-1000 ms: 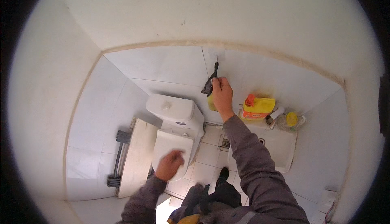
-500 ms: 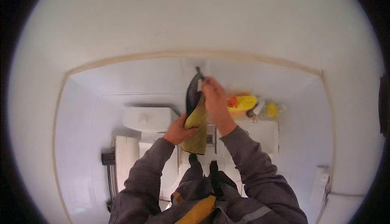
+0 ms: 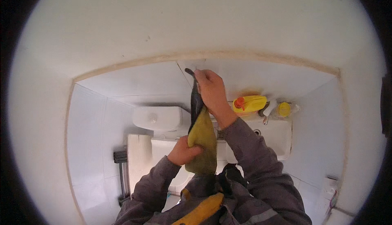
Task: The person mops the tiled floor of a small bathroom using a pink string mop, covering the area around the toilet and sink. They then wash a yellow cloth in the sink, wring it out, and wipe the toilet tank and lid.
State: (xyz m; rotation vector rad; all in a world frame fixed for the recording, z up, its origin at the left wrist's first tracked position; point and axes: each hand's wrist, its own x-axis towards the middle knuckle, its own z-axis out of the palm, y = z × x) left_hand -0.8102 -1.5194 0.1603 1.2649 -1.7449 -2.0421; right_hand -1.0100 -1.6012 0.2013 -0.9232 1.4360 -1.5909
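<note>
A person's 2 hands hold a yellow-green and black cloth (image 3: 204, 139) left of the white sink (image 3: 279, 135). The right hand (image 3: 213, 90) pinches the cloth's narrow black upper end, beyond the sink's far-left corner; this grip probably bears the weight. The left hand (image 3: 183, 152) is closed on the wider lower part, thumb on the yellow-green face, apparently to steady and spread it. Whether the black tip touches the wall, I cannot tell.

Along the sink's far edge are a yellow jug (image 3: 252, 103) with an orange cap, a tap (image 3: 268, 110) and a yellow-lidded container (image 3: 283, 109). Farther left of the sink, past the cloth, stands a toilet (image 3: 157, 118), then a pale board (image 3: 138, 159). The right forearm crosses the sink's left side, hiding part; cloth and left arm partly cover the toilet.
</note>
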